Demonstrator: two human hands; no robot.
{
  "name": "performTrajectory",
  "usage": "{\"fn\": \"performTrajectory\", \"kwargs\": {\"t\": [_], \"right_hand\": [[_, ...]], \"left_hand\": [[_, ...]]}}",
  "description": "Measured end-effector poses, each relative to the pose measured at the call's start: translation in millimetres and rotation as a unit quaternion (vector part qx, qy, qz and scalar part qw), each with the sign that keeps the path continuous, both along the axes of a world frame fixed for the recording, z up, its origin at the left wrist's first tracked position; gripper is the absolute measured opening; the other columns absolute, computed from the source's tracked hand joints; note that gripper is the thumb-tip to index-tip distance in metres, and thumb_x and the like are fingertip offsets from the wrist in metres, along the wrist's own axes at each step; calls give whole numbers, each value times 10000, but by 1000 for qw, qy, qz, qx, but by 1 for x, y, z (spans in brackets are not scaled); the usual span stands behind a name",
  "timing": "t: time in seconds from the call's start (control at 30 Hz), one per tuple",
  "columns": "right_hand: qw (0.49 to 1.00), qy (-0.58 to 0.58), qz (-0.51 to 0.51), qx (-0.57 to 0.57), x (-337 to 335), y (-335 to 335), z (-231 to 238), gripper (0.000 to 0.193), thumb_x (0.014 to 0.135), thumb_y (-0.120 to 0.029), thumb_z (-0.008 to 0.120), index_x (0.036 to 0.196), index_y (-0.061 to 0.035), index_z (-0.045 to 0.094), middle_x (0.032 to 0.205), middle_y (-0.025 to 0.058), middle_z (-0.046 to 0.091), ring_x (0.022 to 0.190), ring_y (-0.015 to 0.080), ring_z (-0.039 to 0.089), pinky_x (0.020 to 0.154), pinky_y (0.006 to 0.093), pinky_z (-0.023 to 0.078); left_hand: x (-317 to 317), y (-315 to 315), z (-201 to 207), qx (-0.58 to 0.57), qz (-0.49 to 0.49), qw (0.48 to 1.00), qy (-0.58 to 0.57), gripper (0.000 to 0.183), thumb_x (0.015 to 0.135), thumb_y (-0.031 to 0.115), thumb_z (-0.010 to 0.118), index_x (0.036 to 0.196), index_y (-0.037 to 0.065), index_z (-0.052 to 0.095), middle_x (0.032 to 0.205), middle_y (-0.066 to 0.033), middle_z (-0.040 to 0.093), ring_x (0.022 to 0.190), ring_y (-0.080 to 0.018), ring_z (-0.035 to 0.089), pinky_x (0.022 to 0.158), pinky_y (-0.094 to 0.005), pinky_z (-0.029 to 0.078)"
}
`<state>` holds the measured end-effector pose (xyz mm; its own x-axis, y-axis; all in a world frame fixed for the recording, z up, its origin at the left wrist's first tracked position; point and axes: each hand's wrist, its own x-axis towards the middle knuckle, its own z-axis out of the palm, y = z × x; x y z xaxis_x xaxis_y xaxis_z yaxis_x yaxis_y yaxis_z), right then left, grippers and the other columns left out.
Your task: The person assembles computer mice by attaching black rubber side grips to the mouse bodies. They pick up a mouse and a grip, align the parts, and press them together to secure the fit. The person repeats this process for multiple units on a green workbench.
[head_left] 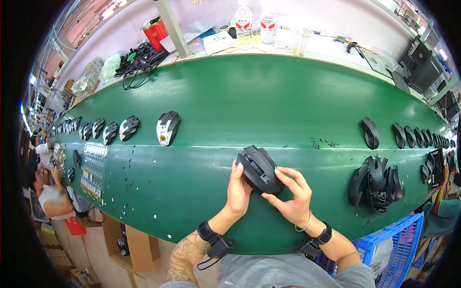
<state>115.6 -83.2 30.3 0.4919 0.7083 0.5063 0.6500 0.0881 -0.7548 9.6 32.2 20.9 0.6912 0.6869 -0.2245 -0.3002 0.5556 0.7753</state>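
A black computer mouse (260,168) is held just above the green bench, near its front edge, between my two hands. My left hand (238,189) grips its left side, with the thumb along the shell. Closed on the right side and rear of the same mouse is my right hand (294,193), fingertips at its edge. Ahead and to the left, a mouse with a white and black body (168,128) lies on the bench. A pile of black mouse shell parts (377,184) sits to the right, below a black mouse (370,133).
More mice (128,128) line the bench at left, beside a clear tray of small parts (93,165). Another row of black mice (410,137) runs along the right. Small black scraps (324,143) dot the green surface. A blue crate (391,249) stands at lower right. Other people sit at both sides.
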Motion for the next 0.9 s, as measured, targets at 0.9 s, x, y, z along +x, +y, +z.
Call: {"fn": "performTrajectory", "kwargs": {"t": [0.9], "right_hand": [[1000,-3,-2,-8,11,-2,2,581,609,-112,840,1148,-35,640,1152,141,574,987,277,604,837,354,538]], "left_hand": [[2,-7,-3,80,-31,996,-22,465,869,61,627,1255,40,369,1187,-94,503,1116,-168,506,985,-343,415]]}}
